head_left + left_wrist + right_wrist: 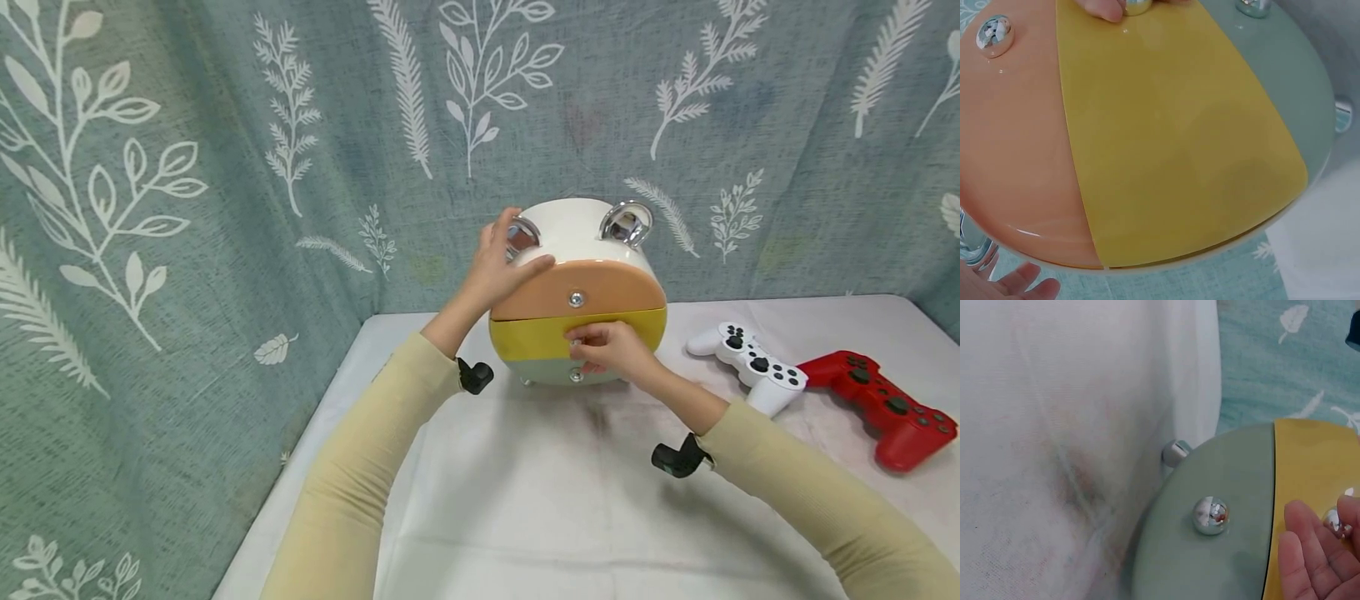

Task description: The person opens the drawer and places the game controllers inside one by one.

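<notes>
A small rounded drawer box with a white top [566,221] stands on the table, its front split into an orange drawer [536,292], a yellow drawer [525,337] and a grey-green drawer [1222,469]. Each drawer bears a round chrome knob. My left hand [498,262] holds the box at its left chrome ear [523,237], thumb lying along the top edge of the orange front. With thumb and fingers, my right hand [618,350] pinches the yellow drawer's knob [1337,522]. In the left wrist view, the yellow front's side edge shows a narrow dark gap against the box.
To the right on the white-covered table [510,500] lie a white game controller [750,362] and a red game controller [877,400], close together. A green leaf-patterned curtain [337,125] hangs behind and along the left. Another chrome ear [626,223] tops the box's right side.
</notes>
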Available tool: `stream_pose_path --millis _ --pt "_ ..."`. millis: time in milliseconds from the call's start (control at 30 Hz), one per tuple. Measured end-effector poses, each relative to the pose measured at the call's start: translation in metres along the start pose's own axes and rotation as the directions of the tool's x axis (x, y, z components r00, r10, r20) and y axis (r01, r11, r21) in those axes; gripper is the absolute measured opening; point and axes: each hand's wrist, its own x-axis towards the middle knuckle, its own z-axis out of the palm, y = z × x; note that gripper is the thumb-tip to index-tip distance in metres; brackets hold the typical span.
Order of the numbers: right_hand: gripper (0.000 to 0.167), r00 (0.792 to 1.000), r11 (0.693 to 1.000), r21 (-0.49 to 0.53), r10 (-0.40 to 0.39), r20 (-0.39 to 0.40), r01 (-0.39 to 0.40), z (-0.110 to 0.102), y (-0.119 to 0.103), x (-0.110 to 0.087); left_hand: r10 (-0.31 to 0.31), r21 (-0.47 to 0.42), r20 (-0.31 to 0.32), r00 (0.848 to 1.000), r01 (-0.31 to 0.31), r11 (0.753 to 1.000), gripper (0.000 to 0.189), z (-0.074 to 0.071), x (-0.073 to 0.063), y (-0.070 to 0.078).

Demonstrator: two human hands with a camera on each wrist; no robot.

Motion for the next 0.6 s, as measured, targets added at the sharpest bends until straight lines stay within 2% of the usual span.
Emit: stream_pose_path --millis 200,433,600 --pt "0.029 1.0 1.0 -0.005 0.001 -0.005 -0.001 0.002 -0.002 -0.003 -0.013 0.008 0.012 1.0 0.012 1.0 0.084 -0.001 -0.001 0.0" --pt "0.03 0.999 0.999 -0.009 0.041 0.0 -0.041 0.003 -0.004 -0.01 -0.016 0.017 0.02 1.0 0.016 1.0 0.084 -0.002 -0.001 0.0" --pt "0.029 1.0 0.999 -0.017 0.028 0.014 -0.028 0.004 -0.006 -0.017 -0.011 0.022 0.022 1.0 0.01 1.0 0.084 -0.002 0.0 0.0"
